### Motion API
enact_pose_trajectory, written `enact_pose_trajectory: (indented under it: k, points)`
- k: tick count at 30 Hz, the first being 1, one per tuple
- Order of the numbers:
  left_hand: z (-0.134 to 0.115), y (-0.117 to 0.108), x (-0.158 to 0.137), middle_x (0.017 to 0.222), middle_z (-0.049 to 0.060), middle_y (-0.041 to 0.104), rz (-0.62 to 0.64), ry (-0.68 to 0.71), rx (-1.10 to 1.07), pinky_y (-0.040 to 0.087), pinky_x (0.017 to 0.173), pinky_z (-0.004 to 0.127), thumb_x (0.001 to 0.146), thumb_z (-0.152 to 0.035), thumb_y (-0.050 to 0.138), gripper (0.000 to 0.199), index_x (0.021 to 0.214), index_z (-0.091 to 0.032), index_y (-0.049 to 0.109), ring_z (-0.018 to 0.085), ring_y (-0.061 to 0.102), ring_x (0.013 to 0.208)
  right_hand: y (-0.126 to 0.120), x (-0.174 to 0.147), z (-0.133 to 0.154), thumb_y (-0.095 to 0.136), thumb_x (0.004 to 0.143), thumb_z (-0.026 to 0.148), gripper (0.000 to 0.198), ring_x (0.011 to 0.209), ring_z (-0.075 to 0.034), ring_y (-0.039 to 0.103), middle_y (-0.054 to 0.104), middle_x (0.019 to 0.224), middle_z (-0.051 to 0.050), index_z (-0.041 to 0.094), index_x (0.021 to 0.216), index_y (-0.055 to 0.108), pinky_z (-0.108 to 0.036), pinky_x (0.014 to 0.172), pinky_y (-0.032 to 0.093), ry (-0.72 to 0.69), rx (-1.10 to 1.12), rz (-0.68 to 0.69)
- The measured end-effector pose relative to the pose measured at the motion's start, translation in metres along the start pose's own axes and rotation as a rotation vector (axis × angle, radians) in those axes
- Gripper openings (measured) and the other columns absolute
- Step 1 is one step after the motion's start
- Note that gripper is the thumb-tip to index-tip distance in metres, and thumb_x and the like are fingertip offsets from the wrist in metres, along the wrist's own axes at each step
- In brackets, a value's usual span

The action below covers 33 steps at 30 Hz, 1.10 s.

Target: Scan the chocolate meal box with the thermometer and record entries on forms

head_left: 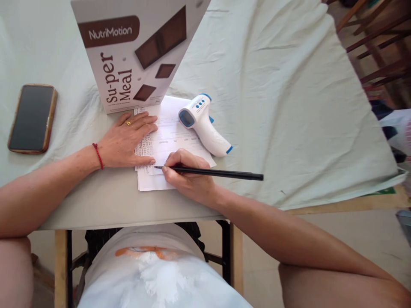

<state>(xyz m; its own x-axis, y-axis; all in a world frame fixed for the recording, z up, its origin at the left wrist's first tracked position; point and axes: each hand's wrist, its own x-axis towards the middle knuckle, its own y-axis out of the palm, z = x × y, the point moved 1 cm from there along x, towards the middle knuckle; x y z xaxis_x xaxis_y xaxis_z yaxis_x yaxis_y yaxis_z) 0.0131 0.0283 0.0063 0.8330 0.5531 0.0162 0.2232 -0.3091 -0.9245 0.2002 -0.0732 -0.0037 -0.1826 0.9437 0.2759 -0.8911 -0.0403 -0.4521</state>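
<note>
My right hand (192, 176) grips a black pen (221, 173), its tip touching the lower left part of a paper sheet (170, 147). Handwriting runs along the sheet's left side, and printed lines cross its middle. My left hand (128, 141) lies flat with fingers stretched over the sheet's left edge, holding nothing. Just beyond my left fingers stands a white NutriMotion Su-per Meal box (128, 55), upright at the papers' far edge. A white and blue infrared thermometer (205, 128) lies on the papers' right side, partly over the tablecloth.
A dark-screened phone (32, 119) in a brown case lies at the left. Under everything spreads a wrinkled pale tablecloth (289, 107), ending at the table's near edge. Wooden chairs (382, 47) stand beyond the table at the upper right.
</note>
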Motion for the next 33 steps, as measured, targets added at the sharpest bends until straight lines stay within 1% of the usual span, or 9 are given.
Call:
enact_pose_trajectory:
  k: [3,6,16,23,26,28,30,31,33]
  points:
    - [-0.001,0.000,0.000,0.160,0.018,0.042,0.002,0.000,0.002,0.023,0.125,0.058,0.083,-0.053,0.069,0.071,0.142,-0.015,0.053,0.038,0.035,0.151,0.001,-0.001,-0.002,0.056,0.075,0.014,0.013,0.053,-0.010,0.045,0.054,0.060,0.004,0.023,0.068,0.049,-0.026,0.051,0.036,0.037,-0.005,-0.035]
    - [-0.001,-0.001,0.000,0.160,0.018,0.042,-0.004,0.008,0.000,0.023,0.124,0.059,0.083,-0.053,0.069,0.071,0.141,-0.015,0.053,0.038,0.035,0.151,0.001,-0.001,-0.002,0.055,0.075,0.016,0.012,0.053,-0.011,0.045,0.054,0.060,0.004,0.023,0.068,0.049,-0.026,0.052,0.037,0.058,-0.032,-0.027]
    - [0.001,0.000,0.000,0.160,0.017,0.042,-0.011,0.004,0.009,0.023,0.125,0.058,0.083,-0.054,0.070,0.072,0.141,-0.016,0.053,0.038,0.035,0.150,0.001,0.000,0.000,0.054,0.076,0.010,0.016,0.053,-0.010,0.044,0.054,0.060,0.005,0.023,0.069,0.049,-0.026,0.052,0.035,-0.032,-0.047,-0.016]
    - [0.001,0.000,0.000,0.160,0.018,0.043,0.003,0.000,0.007,0.023,0.125,0.058,0.083,-0.055,0.070,0.072,0.141,-0.016,0.053,0.038,0.035,0.151,0.000,0.000,0.000,0.054,0.074,0.007,0.018,0.053,-0.009,0.045,0.052,0.059,0.005,0.023,0.066,0.048,-0.024,0.051,0.036,-0.041,-0.046,-0.022]
    - [0.001,0.000,-0.001,0.159,0.020,0.044,-0.006,-0.003,0.017,0.023,0.125,0.059,0.083,-0.057,0.070,0.074,0.141,-0.013,0.053,0.038,0.035,0.151,0.000,0.001,0.001,0.055,0.076,0.009,0.017,0.052,-0.009,0.046,0.054,0.059,0.005,0.023,0.068,0.049,-0.024,0.049,0.038,-0.028,-0.039,-0.037]
    - [0.002,-0.001,-0.003,0.158,0.021,0.044,-0.007,-0.011,0.029,0.024,0.125,0.059,0.083,-0.058,0.069,0.076,0.141,-0.012,0.053,0.038,0.035,0.151,-0.001,0.003,0.002,0.056,0.080,0.011,0.014,0.052,-0.010,0.049,0.057,0.061,0.005,0.023,0.073,0.052,-0.023,0.049,0.040,-0.031,-0.070,-0.069]
    - [0.002,0.000,-0.005,0.158,0.020,0.044,0.002,-0.025,0.037,0.025,0.124,0.059,0.084,-0.057,0.069,0.074,0.141,-0.012,0.054,0.037,0.036,0.150,-0.005,0.007,0.002,0.057,0.085,0.012,0.011,0.058,-0.011,0.056,0.062,0.068,0.003,0.023,0.084,0.058,-0.024,0.054,0.047,-0.122,-0.148,-0.118]
    - [0.003,0.000,-0.005,0.158,0.019,0.044,0.007,-0.032,0.039,0.025,0.124,0.059,0.085,-0.058,0.068,0.073,0.141,-0.013,0.054,0.037,0.037,0.150,-0.008,0.009,0.001,0.057,0.088,0.012,0.013,0.062,-0.012,0.060,0.065,0.074,0.002,0.023,0.091,0.060,-0.025,0.058,0.050,-0.212,-0.183,-0.150]
    - [0.003,0.001,-0.006,0.159,0.018,0.043,0.013,-0.052,0.049,0.025,0.124,0.058,0.085,-0.059,0.068,0.073,0.141,-0.015,0.054,0.036,0.037,0.150,-0.014,0.014,-0.002,0.058,0.089,0.009,0.018,0.071,-0.013,0.065,0.067,0.083,-0.002,0.023,0.099,0.062,-0.026,0.066,0.055,-0.401,-0.283,-0.170]
